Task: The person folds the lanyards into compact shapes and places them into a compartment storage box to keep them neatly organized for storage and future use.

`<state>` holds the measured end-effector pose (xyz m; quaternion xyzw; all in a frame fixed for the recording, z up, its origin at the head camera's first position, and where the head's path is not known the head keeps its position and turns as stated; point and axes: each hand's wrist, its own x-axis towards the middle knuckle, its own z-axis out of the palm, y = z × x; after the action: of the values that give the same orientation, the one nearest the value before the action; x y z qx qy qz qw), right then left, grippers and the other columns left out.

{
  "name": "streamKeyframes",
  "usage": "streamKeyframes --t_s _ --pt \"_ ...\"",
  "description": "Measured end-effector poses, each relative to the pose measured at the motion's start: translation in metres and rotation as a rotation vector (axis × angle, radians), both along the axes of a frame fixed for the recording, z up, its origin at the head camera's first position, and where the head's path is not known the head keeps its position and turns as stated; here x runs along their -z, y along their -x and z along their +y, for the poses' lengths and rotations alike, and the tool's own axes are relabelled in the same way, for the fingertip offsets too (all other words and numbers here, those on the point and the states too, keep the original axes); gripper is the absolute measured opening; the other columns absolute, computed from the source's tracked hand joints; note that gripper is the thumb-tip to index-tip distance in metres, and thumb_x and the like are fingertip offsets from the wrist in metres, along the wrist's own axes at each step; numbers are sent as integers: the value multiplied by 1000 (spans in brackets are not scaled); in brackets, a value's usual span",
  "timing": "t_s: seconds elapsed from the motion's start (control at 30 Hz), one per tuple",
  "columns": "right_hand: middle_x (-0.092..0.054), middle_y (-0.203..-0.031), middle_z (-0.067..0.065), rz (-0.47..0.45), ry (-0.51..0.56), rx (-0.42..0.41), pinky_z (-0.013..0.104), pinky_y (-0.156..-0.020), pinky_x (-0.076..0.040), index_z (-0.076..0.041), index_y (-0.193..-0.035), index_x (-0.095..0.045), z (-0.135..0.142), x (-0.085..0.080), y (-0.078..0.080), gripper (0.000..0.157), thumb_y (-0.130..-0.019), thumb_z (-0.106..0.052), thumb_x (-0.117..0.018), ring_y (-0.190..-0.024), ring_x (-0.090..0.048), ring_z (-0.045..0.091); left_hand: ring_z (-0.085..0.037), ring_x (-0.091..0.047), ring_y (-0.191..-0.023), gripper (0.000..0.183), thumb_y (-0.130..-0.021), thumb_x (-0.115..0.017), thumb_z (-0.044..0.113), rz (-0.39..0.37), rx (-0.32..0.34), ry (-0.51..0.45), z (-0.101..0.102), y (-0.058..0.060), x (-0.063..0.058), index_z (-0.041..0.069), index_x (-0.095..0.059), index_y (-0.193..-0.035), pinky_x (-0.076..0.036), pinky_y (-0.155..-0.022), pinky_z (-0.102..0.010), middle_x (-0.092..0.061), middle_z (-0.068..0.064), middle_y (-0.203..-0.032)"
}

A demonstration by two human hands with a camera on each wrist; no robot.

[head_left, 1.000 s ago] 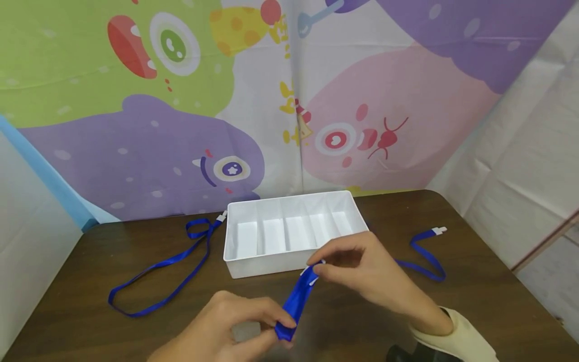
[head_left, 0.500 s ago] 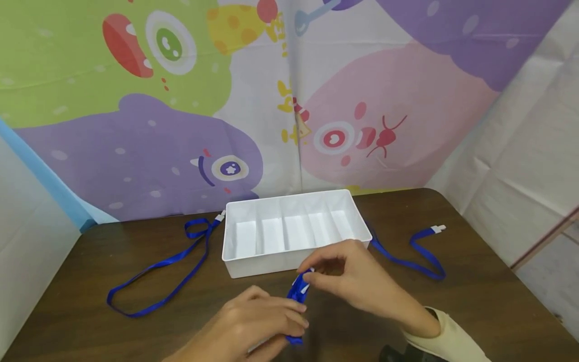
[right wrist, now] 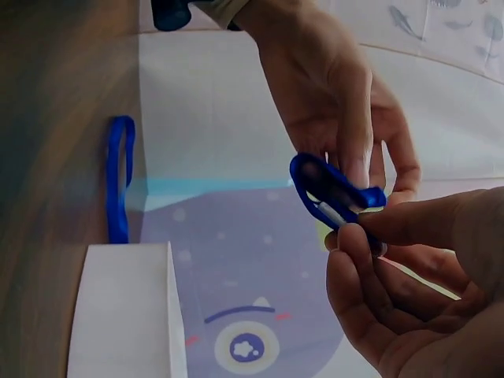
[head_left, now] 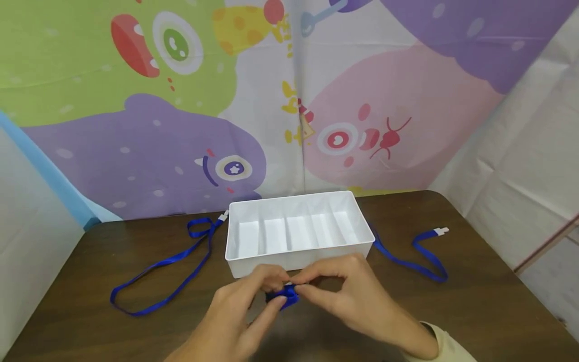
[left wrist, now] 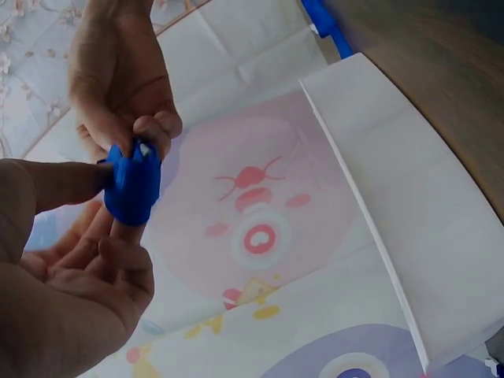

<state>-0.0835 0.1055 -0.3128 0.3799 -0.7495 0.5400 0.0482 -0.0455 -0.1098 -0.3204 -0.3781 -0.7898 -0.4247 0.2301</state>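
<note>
Both hands meet in front of the white divided box, holding a blue lanyard (head_left: 291, 297) that is folded into a small compact bundle. My left hand (head_left: 235, 314) grips the bundle between thumb and fingers. From the other side, my right hand (head_left: 350, 289) pinches its upper edge, where a bit of white clip shows. In the left wrist view the blue strap (left wrist: 134, 190) is wrapped in a thick roll around fingertips. A loop of the strap (right wrist: 303, 185) stands open in the right wrist view, with the white clip (right wrist: 335, 214) inside it.
The white box (head_left: 298, 259) has several compartments and stands at the back middle of the brown table (head_left: 81, 322). Left of it a blue lanyard (head_left: 160, 264) lies in a loose loop; another lanyard (head_left: 427, 264) curves out on the right. A printed cloth (head_left: 190, 151) hangs behind.
The strap stretched between the hands has been folded up into a short bundle. The left hand has moved up, the right hand slightly left and down, and their fingertips now meet.
</note>
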Motion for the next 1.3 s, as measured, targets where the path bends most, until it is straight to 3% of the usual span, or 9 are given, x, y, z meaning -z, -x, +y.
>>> streamKeyframes --t_s 0.1,0.23,0.33,0.57,0.67,0.8,0.9,1.13,1.3 --pt "-76 -93 -5 -45 31 -22 33 -72 -59 -11 -97 -79 -2 0 -2 10 -89 -7 -75 -85 -72 12 -5 -63 -84 20 -93 -68 5 6 -65 -13 1 -1 -1 10 -58 -110 -51 -78 -16 -66 7 -96" --pt "-76 -98 -1 -142 69 -82 35 -74 -60 -9 -101 -78 -3 0 -3 12 -91 -8 -72 -90 -72 16 -5 -61 -82 3 -98 -61 11 73 -112 10 3 -1 2 11 -60 -101 -50 -77 -16 -64 7 -93" --pt "-75 -100 1 -176 92 -112 36 -76 -59 -8 -103 -77 -5 1 -5 13 -92 -8 -72 -91 -72 19 -5 -61 -81 9 -100 -55 14 114 -140 32 3 -1 5 10 -62 -96 -51 -74 -17 -64 6 -91" --pt "-76 -95 2 -11 113 -53 34 -72 -60 -7 -99 -76 -13 5 -6 10 -90 -4 -73 -84 -72 16 -12 -55 -86 6 -96 -61 13 207 -204 10 4 -1 3 10 -64 -93 -44 -76 -16 -61 2 -94" --pt "-76 -92 4 -12 161 -55 34 -69 -60 -6 -96 -76 -12 2 -5 10 -88 0 -73 -81 -72 16 -16 -55 -93 12 -98 -63 21 196 -223 -20 2 -1 -3 9 -67 -102 -44 -81 -19 -61 0 -102" --pt "-75 -88 8 -98 234 -81 36 -67 -60 -3 -96 -75 -8 -3 -5 12 -87 4 -72 -77 -72 21 -7 -62 -84 18 -95 -69 15 24 -140 -50 -8 -2 -9 11 -68 -113 -49 -75 -16 -67 5 -95" --pt "-74 -85 7 -123 214 -95 36 -67 -60 -4 -95 -75 -7 -5 -6 12 -87 4 -72 -74 -71 20 -1 -61 -69 18 -89 -73 3 -60 -61 -84 -13 -1 -10 12 -71 -105 -49 -63 -14 -69 7 -82" --pt "-68 -80 -12 -16 -85 -101 31 -68 -57 -18 -84 -69 0 -5 -2 18 -83 -2 -76 -73 -66 5 -1 -62 -72 18 -84 -74 -5 3 41 -14 -8 4 3 9 -71 -95 -50 -65 -12 -72 4 -84" --pt "-66 -78 -14 72 -139 -100 26 -61 -55 -20 -82 -68 14 6 0 21 -82 -2 -78 -69 -61 1 -2 -63 -82 15 -89 -72 1 14 5 112 3 4 13 10 -70 -100 -51 -72 -14 -71 5 -92"
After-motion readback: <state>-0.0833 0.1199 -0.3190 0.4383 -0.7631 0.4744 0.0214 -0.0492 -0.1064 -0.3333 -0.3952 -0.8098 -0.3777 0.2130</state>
